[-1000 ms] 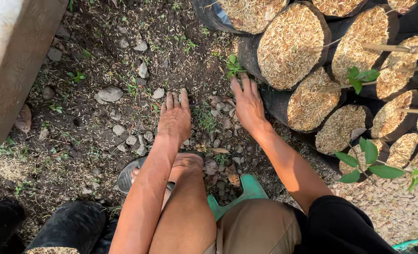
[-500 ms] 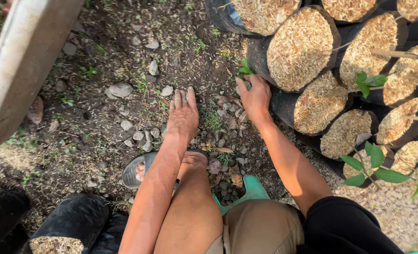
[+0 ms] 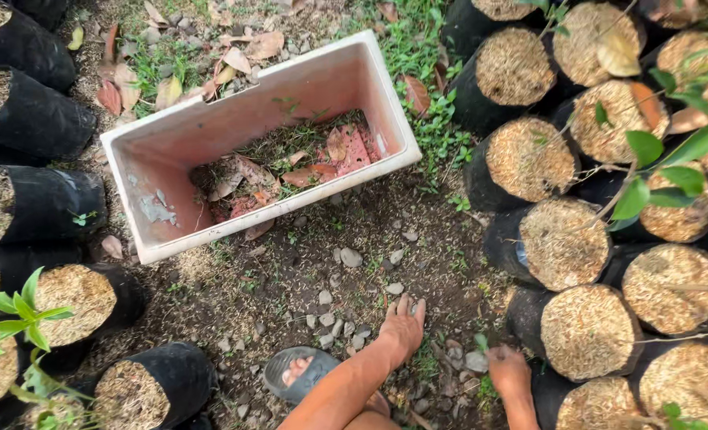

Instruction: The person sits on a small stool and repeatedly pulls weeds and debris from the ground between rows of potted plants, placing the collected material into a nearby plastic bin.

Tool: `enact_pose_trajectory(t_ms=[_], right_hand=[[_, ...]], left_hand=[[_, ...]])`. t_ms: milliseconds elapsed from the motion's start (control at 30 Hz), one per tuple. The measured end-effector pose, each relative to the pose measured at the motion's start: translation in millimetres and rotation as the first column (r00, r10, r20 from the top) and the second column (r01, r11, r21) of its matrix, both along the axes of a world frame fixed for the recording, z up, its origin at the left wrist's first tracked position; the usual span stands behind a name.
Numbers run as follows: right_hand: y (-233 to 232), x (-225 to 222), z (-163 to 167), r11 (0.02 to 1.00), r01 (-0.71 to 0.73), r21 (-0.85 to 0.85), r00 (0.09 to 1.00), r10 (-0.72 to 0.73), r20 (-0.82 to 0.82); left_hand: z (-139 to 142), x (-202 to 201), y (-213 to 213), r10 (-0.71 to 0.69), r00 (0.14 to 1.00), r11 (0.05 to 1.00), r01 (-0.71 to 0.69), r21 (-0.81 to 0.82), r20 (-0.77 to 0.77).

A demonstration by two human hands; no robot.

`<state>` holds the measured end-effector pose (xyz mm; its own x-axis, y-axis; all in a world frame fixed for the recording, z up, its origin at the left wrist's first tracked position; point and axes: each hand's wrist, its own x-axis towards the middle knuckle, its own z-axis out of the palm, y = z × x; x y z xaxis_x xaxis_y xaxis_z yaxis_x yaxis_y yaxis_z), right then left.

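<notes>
The small weeds (image 3: 481, 344) are sprouting green and low among the pebbles (image 3: 346, 256) on the bare soil, just beside the black nursery bags (image 3: 585, 330). The right hand (image 3: 508, 371) is closing over one such sprout; the grip appears pinched, though the view is too poor to confirm. The left hand (image 3: 402, 322) is resting flat and open on the gravel, holding nothing. The white tub (image 3: 262, 143) is already holding leaves and pulled greenery. Grass patches are remaining near it, so weeding is only partly complete.
</notes>
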<state>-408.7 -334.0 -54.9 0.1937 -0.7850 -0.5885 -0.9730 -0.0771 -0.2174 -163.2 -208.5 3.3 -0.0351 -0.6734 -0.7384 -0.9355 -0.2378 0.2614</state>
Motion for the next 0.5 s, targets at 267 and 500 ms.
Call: enact_pose_trajectory(t_ms=[267, 500], right_hand=[[25.3, -14.9, 14.3, 0.955, 0.056, 0.291, 0.996, -0.074, 0.051], [92.5, 8.6, 36.4, 0.983, -0.073, 0.169, 0.990, 0.051, 0.129]], left_hand=[[-0.7, 3.6, 6.4, 0.031, 0.999, 0.999, -0.031, -0.024, -0.029], [28.5, 23.3, 22.0, 0.287, 0.942, 0.948, -0.252, -0.195, 0.177]])
